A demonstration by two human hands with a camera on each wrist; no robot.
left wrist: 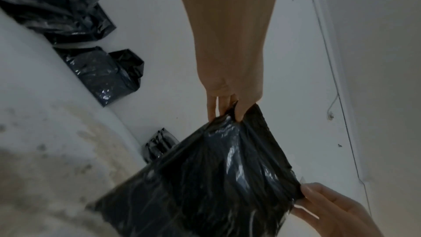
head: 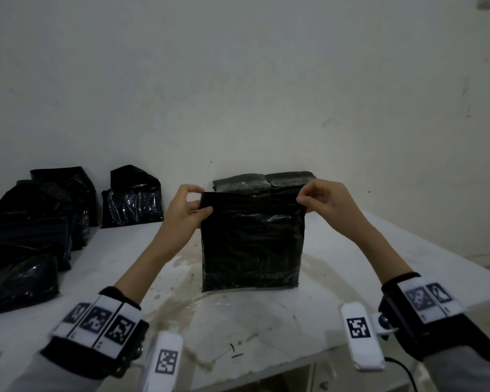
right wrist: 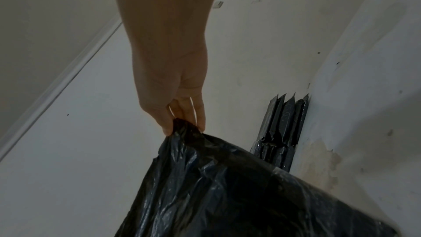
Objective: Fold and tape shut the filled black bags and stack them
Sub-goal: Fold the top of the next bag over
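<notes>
Bags crowd the far left of the desk (head: 337,278) — a heap of filled black bags (head: 26,230) with loose, crumpled tops, some leaning on each other, and one lying flat at the near edge. Just right of that heap, a single filled bag (head: 132,198) stands against the wall (head: 238,80), its open top sagging over.

Next comes the left hand (head: 188,206): its grip is a pinch on the upper left corner of the black bag (head: 252,241), thumb on the near face and fingers behind the top edge. This bag stands upright in the middle of the desk, its bottom resting on the stained surface, its top edge stretched flat and level between the two hands.

Behind it, touching the wall, sits a stack of sealed bags (head: 262,181) — flat packs with a shiny strip across the top, only their upper part showing over the held bag.

On the right, the right hand (head: 326,200) pinches the upper right corner of the same bag, fingertips curled round the plastic; the right wrist view shows the film bunched under that grip (right wrist: 182,123). Both wrists wear black bands with printed markers.
</notes>
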